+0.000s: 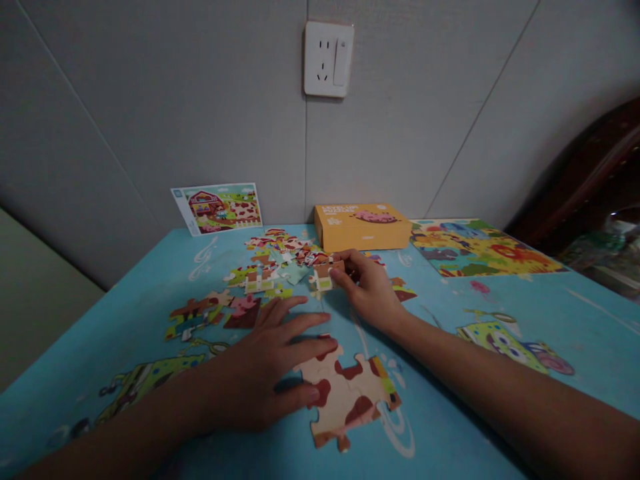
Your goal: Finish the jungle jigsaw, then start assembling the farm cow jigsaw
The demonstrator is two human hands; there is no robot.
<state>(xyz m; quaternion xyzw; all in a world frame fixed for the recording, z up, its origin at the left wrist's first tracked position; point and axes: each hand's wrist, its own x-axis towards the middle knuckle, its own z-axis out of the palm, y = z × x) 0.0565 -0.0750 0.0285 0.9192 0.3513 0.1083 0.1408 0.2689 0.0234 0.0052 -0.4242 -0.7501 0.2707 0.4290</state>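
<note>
Fingers of both hands on jigsaw pieces, blue cartoon-printed counter [500, 293].

Right hand [370, 288]: fingers pinched together on a small puzzle piece [324, 275] at the near edge of the loose pile [280, 260]. Left hand [260, 373]: fingers spread apart, flat on the counter, fingertips touching the joined cow-patch section [350, 397] lying nearest the viewer. Further joined pieces [210, 312] lie left of the pile. Orange box [363, 227] stands against the wall beside a finished puzzle [480, 248]; reference picture card [219, 208] leans on the wall; wall socket [328, 59] above.
</note>
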